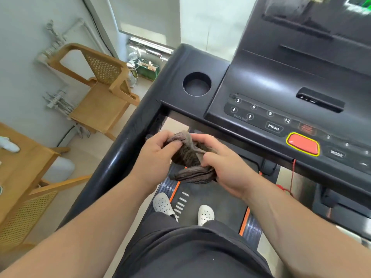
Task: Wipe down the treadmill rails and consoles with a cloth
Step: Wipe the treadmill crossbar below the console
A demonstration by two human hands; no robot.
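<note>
Brown ribbed cloth (189, 157) is bunched in curled fingers of both the left hand (154, 155) and right hand (222, 165) below the console (281, 93), which seems yet unwiped.

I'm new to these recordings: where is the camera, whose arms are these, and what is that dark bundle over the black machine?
This one picture comes from a camera worn on a person's head, looking down. The bare arms are that person's own. They stand in white perforated shoes on the dark belt of a black treadmill. The left hand and the right hand both grip a crumpled dark grey-brown cloth, held above the belt between the padded black left rail and the black console. The console carries a round cup holder and a red yellow-edged button.
</note>
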